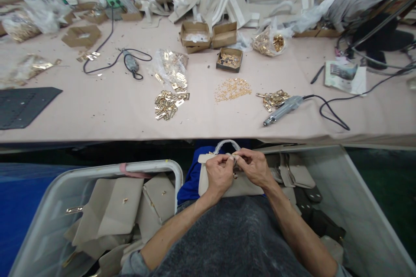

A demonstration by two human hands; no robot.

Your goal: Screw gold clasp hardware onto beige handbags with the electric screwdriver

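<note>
A small beige handbag rests on my lap below the table's front edge, its wrapped handle arching up. My left hand and my right hand meet at the bag's top edge, fingers pinched on the flap near a small gold fitting. Both hands grip the bag; the fitting itself is mostly hidden by my fingers.
An electric screwdriver with a black cord lies on the pink table, beside piles of gold hardware and small screws. Cardboard boxes sit farther back. A bin of beige bags stands at my left, another bin at my right.
</note>
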